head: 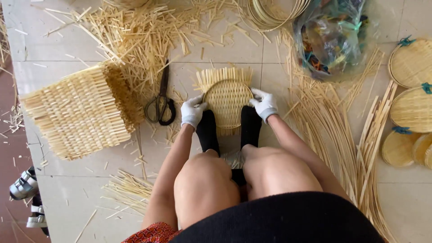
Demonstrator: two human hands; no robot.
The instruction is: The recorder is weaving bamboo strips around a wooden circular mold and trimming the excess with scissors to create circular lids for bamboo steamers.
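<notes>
Tiled floor (225, 63): woven mat (226, 102) between left hand (193, 110), right hand (263, 103); each grip clasps rim.

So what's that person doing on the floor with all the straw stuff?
A person sits on the tiled floor, pinning a small woven mat with a round hoop under both socked feet. The left hand and right hand, in white gloves, press on the hoop's two sides. Scissors lie just left, beside a big stack of woven mats. Finished round trays sit at right.
</notes>
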